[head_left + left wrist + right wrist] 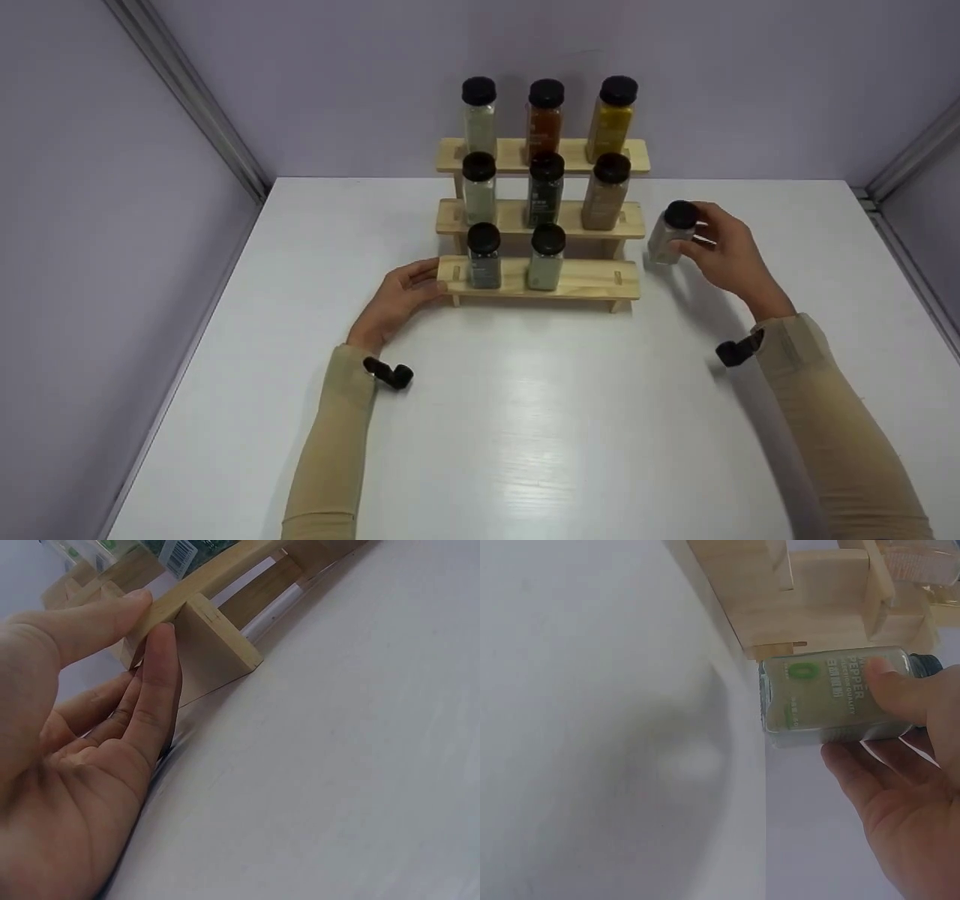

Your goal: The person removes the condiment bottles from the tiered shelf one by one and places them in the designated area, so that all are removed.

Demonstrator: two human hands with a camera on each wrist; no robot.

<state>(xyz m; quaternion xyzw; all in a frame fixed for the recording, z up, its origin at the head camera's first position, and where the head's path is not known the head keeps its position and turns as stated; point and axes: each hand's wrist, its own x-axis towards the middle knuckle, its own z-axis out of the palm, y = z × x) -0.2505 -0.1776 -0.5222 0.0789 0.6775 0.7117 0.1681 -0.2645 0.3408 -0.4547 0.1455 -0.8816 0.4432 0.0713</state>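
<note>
A three-tier wooden spice rack (585, 279) stands at the back of the white table. My left hand (397, 300) pinches the left end of its lowest shelf; in the left wrist view the thumb (101, 626) lies on top and the fingers are below. To the right of the rack, my right hand (727, 251) holds a glass spice jar (664, 244) with a black lid. Its label, in the right wrist view, reads "PEPPER", and pale powder fills the jar (810, 694). The thumb presses one side and fingers the other. The jar is slightly tilted.
Three jars, including a red one (544, 127) and a yellow one (611, 127), stand on the top shelf. Three more, one brown (604, 199), occupy the middle shelf. A grey jar (486, 262) and a pale green jar (545, 262) stand on the lowest. Walls border the table (517, 420).
</note>
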